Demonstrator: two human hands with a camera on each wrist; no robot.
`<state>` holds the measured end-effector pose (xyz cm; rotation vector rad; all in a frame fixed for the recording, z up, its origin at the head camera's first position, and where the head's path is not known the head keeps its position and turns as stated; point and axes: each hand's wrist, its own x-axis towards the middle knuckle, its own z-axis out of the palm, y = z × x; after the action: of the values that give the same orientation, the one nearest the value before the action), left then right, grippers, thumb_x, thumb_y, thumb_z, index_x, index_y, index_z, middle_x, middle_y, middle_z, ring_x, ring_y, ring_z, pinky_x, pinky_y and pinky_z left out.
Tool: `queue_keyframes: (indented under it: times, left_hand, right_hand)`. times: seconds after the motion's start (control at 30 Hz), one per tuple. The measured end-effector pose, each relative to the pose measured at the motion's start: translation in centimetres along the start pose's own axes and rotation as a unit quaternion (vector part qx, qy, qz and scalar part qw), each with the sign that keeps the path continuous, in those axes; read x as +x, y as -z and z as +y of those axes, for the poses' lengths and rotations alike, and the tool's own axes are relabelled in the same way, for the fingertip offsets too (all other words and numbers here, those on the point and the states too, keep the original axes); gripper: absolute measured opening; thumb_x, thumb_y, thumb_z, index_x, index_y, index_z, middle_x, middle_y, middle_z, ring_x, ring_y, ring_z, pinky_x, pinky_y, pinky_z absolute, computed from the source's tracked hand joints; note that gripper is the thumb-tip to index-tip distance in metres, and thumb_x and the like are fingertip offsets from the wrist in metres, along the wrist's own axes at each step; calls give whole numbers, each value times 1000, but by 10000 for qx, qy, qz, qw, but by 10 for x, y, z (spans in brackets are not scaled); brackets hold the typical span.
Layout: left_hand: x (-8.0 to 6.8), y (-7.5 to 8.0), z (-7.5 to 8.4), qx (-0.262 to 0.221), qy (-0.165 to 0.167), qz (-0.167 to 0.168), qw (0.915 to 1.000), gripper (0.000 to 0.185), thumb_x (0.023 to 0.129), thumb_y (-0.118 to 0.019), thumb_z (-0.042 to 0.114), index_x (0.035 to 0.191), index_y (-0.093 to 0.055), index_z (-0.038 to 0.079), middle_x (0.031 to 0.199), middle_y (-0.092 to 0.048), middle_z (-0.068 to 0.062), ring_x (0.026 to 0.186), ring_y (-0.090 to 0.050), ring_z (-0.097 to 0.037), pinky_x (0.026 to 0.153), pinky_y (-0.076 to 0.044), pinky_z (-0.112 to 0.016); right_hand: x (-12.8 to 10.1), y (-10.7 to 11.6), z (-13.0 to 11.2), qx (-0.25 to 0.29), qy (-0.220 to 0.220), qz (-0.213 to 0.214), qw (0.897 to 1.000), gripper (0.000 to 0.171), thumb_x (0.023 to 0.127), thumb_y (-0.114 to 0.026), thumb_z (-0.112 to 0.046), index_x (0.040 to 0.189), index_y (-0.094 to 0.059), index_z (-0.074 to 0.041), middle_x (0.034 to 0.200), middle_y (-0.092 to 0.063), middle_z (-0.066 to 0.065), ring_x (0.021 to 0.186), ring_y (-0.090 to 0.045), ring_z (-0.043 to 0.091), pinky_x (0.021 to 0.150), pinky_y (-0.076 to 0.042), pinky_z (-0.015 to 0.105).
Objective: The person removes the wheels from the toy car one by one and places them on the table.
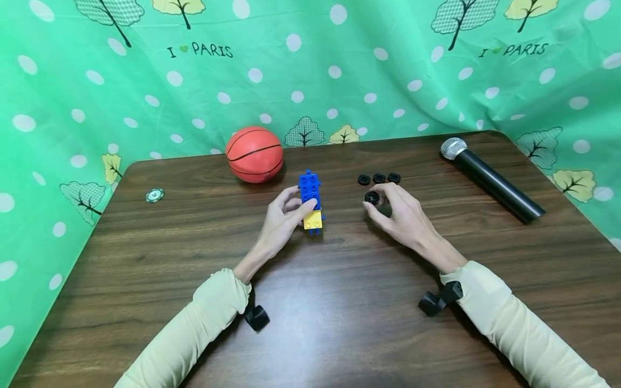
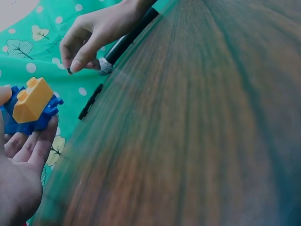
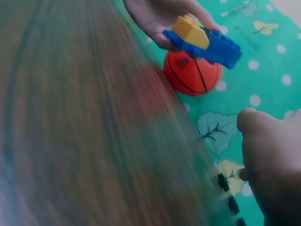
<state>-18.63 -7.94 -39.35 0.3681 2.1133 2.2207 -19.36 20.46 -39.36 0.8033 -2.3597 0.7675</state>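
Blue and yellow plastic brick stack (image 1: 310, 200) sits at the centre of the dark wooden table (image 1: 339, 323), gripped by the left hand (image 1: 283, 218). At its three o'clock the right hand (image 1: 400, 213) pinches a small black plastic wheel (image 1: 372, 198). Three more black wheels (image 1: 379, 178) lie just beyond, at twelve o'clock of that wheel. An orange mini basketball (image 1: 254, 154) rests at eleven o'clock of the stack.

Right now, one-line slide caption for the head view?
Left hand holds a blue-yellow block stack; right hand pinches a black wheel.

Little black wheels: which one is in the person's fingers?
The black wheel nearest the person, pinched by the right hand. The other three wheels lie untouched in a row behind it.
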Motion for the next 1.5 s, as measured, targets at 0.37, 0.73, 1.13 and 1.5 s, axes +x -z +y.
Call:
queue_keyframes:
  times: [0.37,0.73,1.13,1.5]
  left_hand:
    - [0,4,-2,45,52,-33,10000,53,99,-67,14,146,-48,-4,106,-70,-19,86,-70,-14,71,-54,-26]
    - [-1,5,-2,8,41,-41,10000,54,99,-66,14,146,-47,-4,107,-70,-19,86,-70,-15,70,-54,-26]
    - [0,5,-4,-26,35,-58,10000,55,98,-66,14,146,-46,-5,105,-69,-18,86,-70,-14,72,-55,-27]
    - [-1,6,-3,49,187,-129,9997,60,99,-67,17,149,-43,-4,108,-69,-18,90,-71,-17,74,-55,-28]
  right_hand:
    - [-4,12,23,-274,-157,186,9993,32,89,-77,-1,117,-63,2,89,-61,14,79,-57,26,67,-47,41]
    - [-6,26,49,-501,-938,-21,9943,28,95,-72,-5,119,-61,3,96,-61,17,85,-59,31,71,-47,45]
    - [-2,32,71,-688,-1542,-241,9853,27,98,-68,-12,118,-62,4,96,-61,19,78,-58,31,70,-45,45]
    - [4,34,86,-956,-1791,-592,9774,33,101,-66,-19,122,-61,6,102,-60,25,86,-58,39,77,-46,58]
